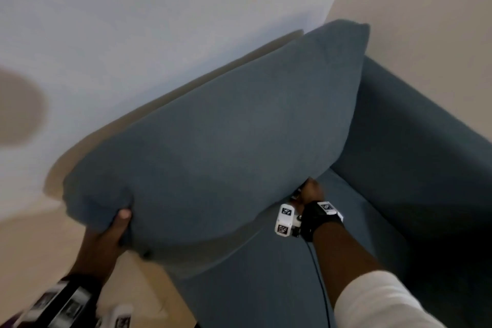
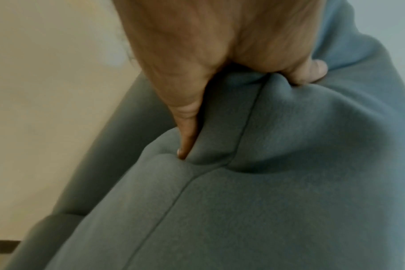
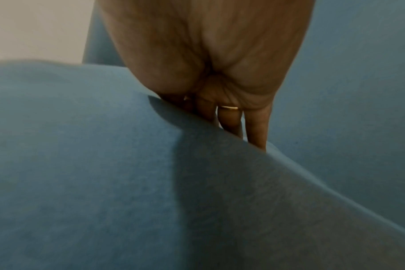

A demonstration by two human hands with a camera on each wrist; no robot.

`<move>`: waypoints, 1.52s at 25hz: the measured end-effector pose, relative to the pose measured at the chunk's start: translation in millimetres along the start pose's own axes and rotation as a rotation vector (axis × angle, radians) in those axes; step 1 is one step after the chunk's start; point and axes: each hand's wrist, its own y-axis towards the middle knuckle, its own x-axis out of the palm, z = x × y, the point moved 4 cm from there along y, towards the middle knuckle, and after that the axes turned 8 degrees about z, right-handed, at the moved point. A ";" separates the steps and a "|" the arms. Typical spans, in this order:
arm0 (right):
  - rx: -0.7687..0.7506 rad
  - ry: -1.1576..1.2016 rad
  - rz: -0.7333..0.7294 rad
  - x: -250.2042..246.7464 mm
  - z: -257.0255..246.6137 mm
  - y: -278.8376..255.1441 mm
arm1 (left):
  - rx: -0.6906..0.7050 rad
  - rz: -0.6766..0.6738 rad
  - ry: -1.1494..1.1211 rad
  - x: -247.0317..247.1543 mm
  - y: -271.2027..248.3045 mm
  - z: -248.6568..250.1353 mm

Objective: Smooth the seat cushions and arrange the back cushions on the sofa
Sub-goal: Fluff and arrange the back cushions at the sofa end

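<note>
Both hands are on one large, soft back cushion [image 1: 221, 130] in blue-grey woven fabric, held up off the seat and tilted, its far corner high against the pale wall [image 1: 133, 21]. The left hand [image 1: 111, 229] grips the near left corner — thumb on the front face, fingers [image 2: 185, 127] dug into the fabric beside a seam, which puckers round them. The right hand [image 1: 311, 192] holds the lower right edge from beneath; its fingers [image 3: 254, 127] (one wears a thin gold ring [image 3: 229, 107]) slip behind the cushion, so how far they curl cannot be told. Under and to the right lies the matching blue-grey fabric sofa [image 1: 412, 154] — seat and armrest, set in the room's corner.
</note>
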 end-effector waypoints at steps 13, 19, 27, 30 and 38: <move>0.356 -0.193 -0.285 -30.7 115.0 -91.0 | -0.094 0.085 0.250 -34.4 -43.8 -6.5; 0.255 -0.166 -0.181 -146.0 114.2 -110.9 | -0.607 -0.292 0.633 41.5 -147.5 -104.3; 0.049 0.085 0.247 -420.2 46.8 -146.2 | -0.247 -0.917 0.821 300.4 -220.1 -126.3; -0.038 0.131 0.443 -538.7 36.0 -167.3 | -0.112 -1.050 0.829 387.6 -266.6 -107.5; -0.043 0.137 0.895 -880.4 76.5 -189.9 | 0.039 -1.034 0.811 576.0 -423.2 -96.6</move>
